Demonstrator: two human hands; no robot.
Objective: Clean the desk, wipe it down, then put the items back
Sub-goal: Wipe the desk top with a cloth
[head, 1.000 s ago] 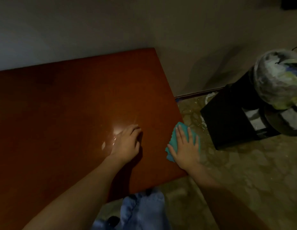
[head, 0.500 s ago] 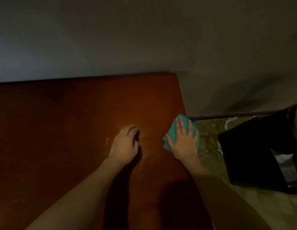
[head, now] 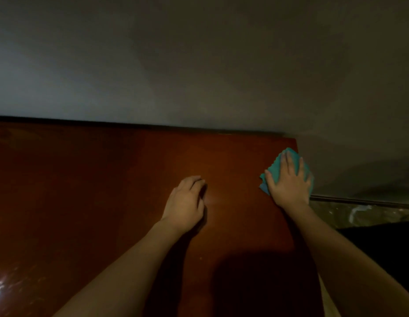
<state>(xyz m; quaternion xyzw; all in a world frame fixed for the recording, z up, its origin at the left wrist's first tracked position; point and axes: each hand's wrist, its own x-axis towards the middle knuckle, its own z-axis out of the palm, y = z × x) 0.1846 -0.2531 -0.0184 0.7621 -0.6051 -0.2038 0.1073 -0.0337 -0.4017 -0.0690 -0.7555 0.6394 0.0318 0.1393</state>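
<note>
Desk (head: 107, 191) bears one cloth (head: 275, 169) under flat right-hand fingers (head: 290, 163), left hand (head: 184, 204) loosely curled.

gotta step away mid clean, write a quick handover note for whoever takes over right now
Right hand: flat on the teal cloth, pressing it to the desk at the far right corner, next to the wall; part of the cloth overhangs the right edge.
Left hand: rests on the desk near the middle, fingers loosely curled, holding nothing.
Done: the visible desk top carries no items; wiping is under way along the right edge.
Left: wipe the remaining surface toward the left, then put the items back. The items are out of view, so find them first.
</note>
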